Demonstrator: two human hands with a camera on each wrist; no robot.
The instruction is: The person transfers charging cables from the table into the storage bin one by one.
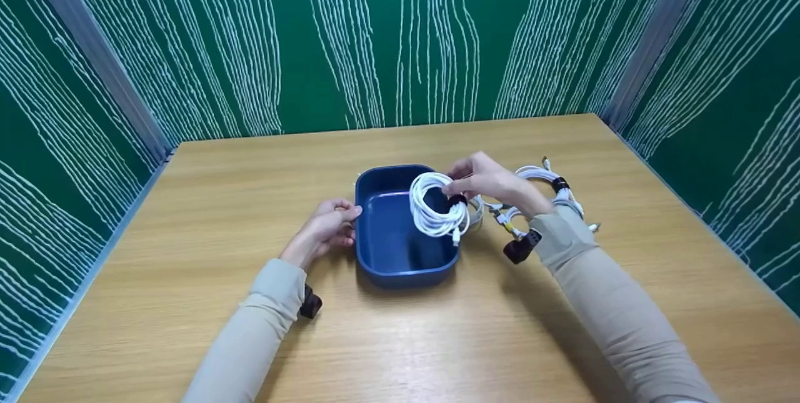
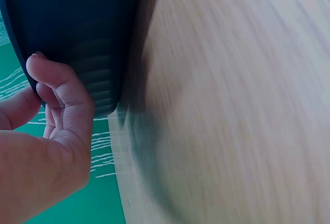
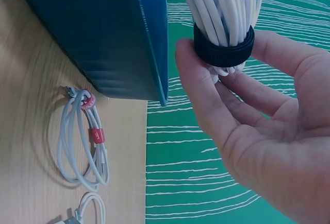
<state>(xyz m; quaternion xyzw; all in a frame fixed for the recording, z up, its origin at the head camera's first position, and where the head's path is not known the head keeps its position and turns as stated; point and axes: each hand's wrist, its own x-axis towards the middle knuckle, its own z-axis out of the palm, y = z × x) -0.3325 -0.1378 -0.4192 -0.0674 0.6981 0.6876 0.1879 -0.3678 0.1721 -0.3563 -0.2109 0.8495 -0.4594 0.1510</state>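
Observation:
A dark blue plastic bin stands in the middle of the table. At its left rim, my left hand pinches the wall, thumb on the edge and fingers outside; the left wrist view shows the same hand against the bin's ribbed side. Over the bin's right side hangs a white coiled cable, bound by a black strap. My right hand grips it near that strap, with thumb and fingers around the bundle. A plug end dangles from the coil.
Right of the bin lies a pale cable coil with red bands, partly hidden in the head view. Further right is another white cable coil with a black strap. Green walls with white lines enclose the table's back and sides.

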